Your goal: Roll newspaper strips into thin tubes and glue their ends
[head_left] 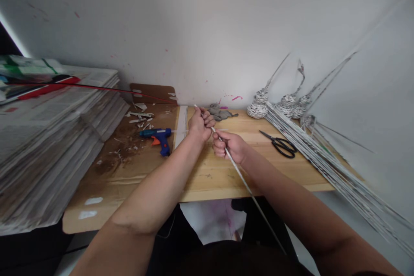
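Note:
A long thin rolled-paper stick runs slantwise from above the middle of the table down toward my lap. Near its upper end my left hand is closed around it, and a short tip pokes out past the fingers. My right hand pinches the same stick a little lower, close beside the left hand. Both hands are over the wooden tabletop. Behind them lies a crumpled grey glove or cloth; which of the two I cannot tell.
To the left are a blue glue gun, paper scraps on cardboard and a tall newspaper stack. Black scissors, a bundle of paper sticks and several woven paper pieces lie right. A wall closes the back.

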Available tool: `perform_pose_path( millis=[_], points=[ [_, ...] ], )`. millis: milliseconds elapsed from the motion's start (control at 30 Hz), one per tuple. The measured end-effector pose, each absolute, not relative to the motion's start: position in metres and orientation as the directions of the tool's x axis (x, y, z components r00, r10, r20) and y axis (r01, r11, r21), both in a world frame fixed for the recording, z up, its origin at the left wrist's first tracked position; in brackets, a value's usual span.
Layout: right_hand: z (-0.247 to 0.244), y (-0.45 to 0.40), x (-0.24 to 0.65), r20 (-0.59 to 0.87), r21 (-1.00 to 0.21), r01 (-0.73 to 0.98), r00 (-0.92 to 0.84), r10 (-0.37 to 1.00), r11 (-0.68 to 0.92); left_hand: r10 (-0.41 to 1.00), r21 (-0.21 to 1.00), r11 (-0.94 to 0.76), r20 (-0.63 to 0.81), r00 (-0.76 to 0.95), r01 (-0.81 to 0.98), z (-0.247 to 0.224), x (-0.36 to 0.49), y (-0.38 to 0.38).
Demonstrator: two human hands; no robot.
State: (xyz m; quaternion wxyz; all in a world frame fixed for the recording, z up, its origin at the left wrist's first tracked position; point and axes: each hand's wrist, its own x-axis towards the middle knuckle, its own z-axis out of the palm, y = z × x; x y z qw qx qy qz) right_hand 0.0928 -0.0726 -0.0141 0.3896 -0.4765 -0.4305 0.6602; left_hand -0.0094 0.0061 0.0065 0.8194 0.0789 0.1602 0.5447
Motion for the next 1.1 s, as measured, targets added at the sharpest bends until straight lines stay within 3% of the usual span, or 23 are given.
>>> perform_pose_path(
  millis=[67,133,233,300,367,433,500,667,767,833,967,1100],
  points=[
    [-0.014,-0.079,0.094,-0.305,-0.948,-0.022,-0.222,0.926,-0.318,0.923,0.312,0.379,-0.194,0.333,-0.871,0.006,-0.01,0.008],
    [-0.013,-0.092,0.098,-0.218,-0.956,0.225,-0.109,0.97,-0.189,0.931,0.327,0.35,-0.226,0.287,-0.878,0.005,-0.01,0.01],
    [-0.013,-0.115,0.105,0.064,-0.778,0.627,0.004,0.998,0.047,0.937,0.35,0.317,-0.26,0.233,-0.882,0.003,-0.01,0.014],
    [-0.015,-0.127,0.111,0.154,-0.701,0.707,0.027,0.988,0.09,0.935,0.358,0.322,-0.268,0.234,-0.876,0.002,-0.009,0.014],
    [-0.016,-0.134,0.115,0.026,-0.811,0.585,0.021,0.999,0.009,0.927,0.356,0.349,-0.268,0.263,-0.867,0.002,-0.009,0.013],
    [-0.017,-0.136,0.118,-0.201,-0.934,0.312,-0.064,0.977,-0.172,0.918,0.344,0.374,-0.269,0.291,-0.861,0.003,-0.009,0.011],
    [-0.017,-0.135,0.119,-0.319,-0.945,0.126,-0.132,0.939,-0.303,0.916,0.333,0.377,-0.27,0.296,-0.864,0.003,-0.009,0.01],
    [-0.018,-0.136,0.121,-0.159,-0.946,0.289,-0.019,0.987,-0.146,0.925,0.34,0.356,-0.262,0.276,-0.871,0.003,-0.01,0.012],
    [-0.018,-0.136,0.122,-0.291,-0.954,0.126,-0.148,0.945,-0.274,0.921,0.331,0.367,-0.26,0.29,-0.869,0.002,-0.01,0.013],
    [-0.018,-0.134,0.12,-0.323,-0.945,0.105,-0.166,0.932,-0.309,0.922,0.328,0.363,-0.258,0.288,-0.872,0.003,-0.01,0.013],
    [-0.017,-0.127,0.114,-0.155,-0.95,0.281,-0.048,0.987,-0.136,0.921,0.328,0.363,-0.268,0.282,-0.872,0.004,-0.011,0.013],
    [-0.018,-0.118,0.111,-0.289,-0.957,0.027,-0.201,0.936,-0.289,0.922,0.305,0.36,-0.258,0.288,-0.882,0.005,-0.011,0.013]
  ],
)
